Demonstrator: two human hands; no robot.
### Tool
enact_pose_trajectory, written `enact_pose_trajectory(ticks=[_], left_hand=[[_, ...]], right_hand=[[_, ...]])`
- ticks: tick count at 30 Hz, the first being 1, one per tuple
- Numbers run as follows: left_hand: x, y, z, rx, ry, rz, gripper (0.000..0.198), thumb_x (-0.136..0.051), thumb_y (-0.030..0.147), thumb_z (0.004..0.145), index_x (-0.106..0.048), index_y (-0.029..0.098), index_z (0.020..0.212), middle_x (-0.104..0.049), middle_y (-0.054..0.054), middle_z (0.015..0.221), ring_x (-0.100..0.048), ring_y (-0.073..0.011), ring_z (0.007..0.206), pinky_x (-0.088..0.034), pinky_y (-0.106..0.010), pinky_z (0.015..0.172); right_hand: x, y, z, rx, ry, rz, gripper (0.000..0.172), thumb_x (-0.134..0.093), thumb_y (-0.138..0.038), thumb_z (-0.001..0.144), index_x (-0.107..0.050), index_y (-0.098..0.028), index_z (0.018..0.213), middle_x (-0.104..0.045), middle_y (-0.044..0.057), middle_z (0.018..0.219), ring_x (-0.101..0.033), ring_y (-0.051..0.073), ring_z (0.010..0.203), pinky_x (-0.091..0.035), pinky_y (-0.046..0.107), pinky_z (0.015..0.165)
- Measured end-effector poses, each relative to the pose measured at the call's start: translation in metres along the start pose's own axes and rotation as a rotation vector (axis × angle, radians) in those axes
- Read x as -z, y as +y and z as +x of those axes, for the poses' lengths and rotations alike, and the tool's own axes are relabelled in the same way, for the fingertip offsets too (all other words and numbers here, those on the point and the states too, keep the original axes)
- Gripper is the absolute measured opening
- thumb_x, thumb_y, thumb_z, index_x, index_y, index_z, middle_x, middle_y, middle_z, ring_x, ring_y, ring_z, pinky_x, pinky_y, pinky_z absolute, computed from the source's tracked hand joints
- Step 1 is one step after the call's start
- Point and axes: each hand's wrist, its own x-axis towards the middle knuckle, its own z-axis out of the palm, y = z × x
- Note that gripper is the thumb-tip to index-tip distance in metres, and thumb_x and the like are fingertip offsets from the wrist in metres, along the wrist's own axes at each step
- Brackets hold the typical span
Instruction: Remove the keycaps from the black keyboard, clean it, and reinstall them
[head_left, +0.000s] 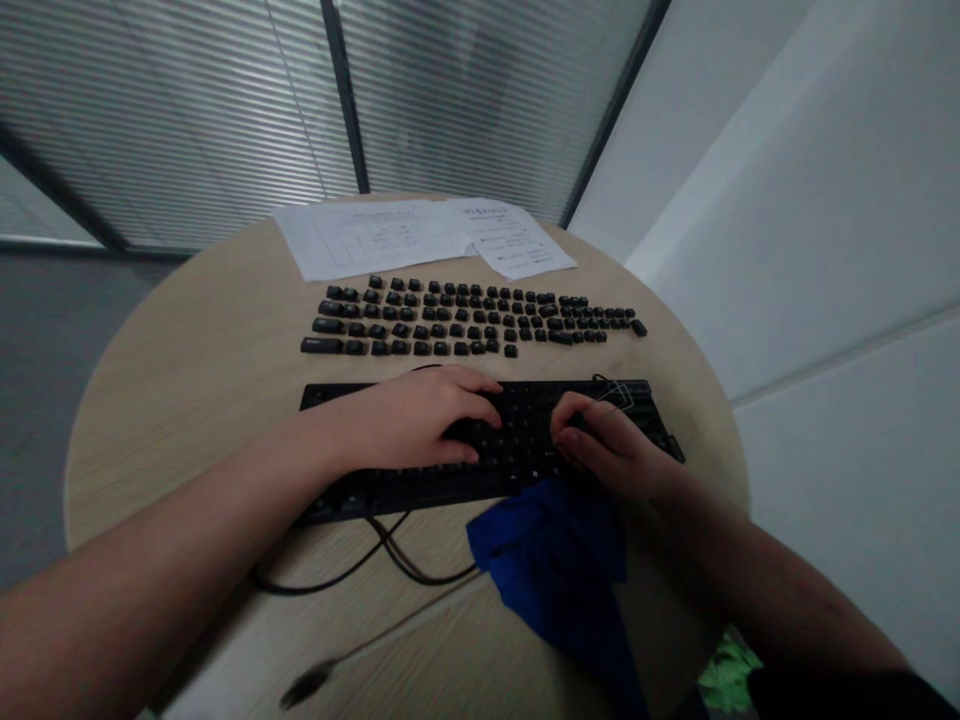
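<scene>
Long black keyboard [523, 425] — loose black keycaps [473, 332] in rows beyond.

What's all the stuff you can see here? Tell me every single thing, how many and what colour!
Keyboard: 1, black, under the hands
Loose keys: dozens, black, in rows beyond the keyboard
Wire piece: 1, pale, by the right hand
Cloth: 1, blue, near side of the keyboard
Cable: looped, black, near side
Plug: 1, dark, near edge
Papers: at least 2, white, far side
Table: 1, light wood, middle
Blinds: grey, behind
Wall: pale, right
Floor: grey, left
Unclear thing: green, bottom right
Sleeve: 1, dark, bottom right
Left hand: 1, bare, over the keyboard
Right hand: 1, bare, keyboard's right part
</scene>
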Motion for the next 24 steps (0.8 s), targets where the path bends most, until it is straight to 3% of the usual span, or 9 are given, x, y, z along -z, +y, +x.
enact_pose_trajectory(ticks=[5, 12, 19, 24], left_hand=[[0.000, -0.001, 0.001, 0.000, 0.005, -0.012, 0.035, -0.084, 0.025, 0.080, -0.078, 0.028, 0.115, -0.064, -0.008, 0.147, -0.060, -0.0296, 0.135, -0.044, -0.045, 0.117], [0.000, 0.001, 0.002, 0.007, -0.009, 0.038, 0.033, -0.083, 0.028, 0.081, -0.078, 0.028, 0.114, -0.064, -0.008, 0.146, -0.060, -0.0288, 0.134, -0.045, -0.043, 0.116], [0.001, 0.000, 0.001, 0.016, -0.002, 0.026, 0.032, -0.084, 0.027, 0.080, -0.078, 0.027, 0.111, -0.064, -0.009, 0.146, -0.061, -0.0298, 0.134, -0.047, -0.043, 0.114], [0.002, 0.003, 0.001, 0.017, -0.020, 0.051, 0.033, -0.084, 0.027, 0.081, -0.077, 0.026, 0.114, -0.063, -0.010, 0.148, -0.061, -0.0288, 0.134, -0.046, -0.041, 0.114]], right_hand=[[0.006, -0.001, 0.002, 0.097, -0.126, -0.190, 0.021, -0.053, -0.038, 0.104, -0.056, -0.021, 0.093, -0.054, -0.003, 0.069, -0.049, 0.012, 0.058, -0.039, 0.024, 0.054], [-0.001, -0.003, 0.005, 0.293, -0.157, -0.393, 0.015, -0.057, -0.031, 0.102, -0.057, -0.022, 0.090, -0.064, 0.000, 0.075, -0.057, 0.012, 0.061, -0.041, 0.025, 0.060], [-0.004, 0.010, 0.001, 0.337, 0.026, -0.219, 0.015, -0.055, -0.031, 0.102, -0.056, -0.022, 0.090, -0.060, -0.001, 0.071, -0.054, 0.012, 0.055, -0.041, 0.024, 0.054], [-0.006, 0.017, -0.004, 0.283, 0.059, -0.059, 0.019, -0.055, -0.037, 0.104, -0.057, -0.022, 0.092, -0.058, -0.002, 0.068, -0.051, 0.011, 0.050, -0.039, 0.023, 0.048]])
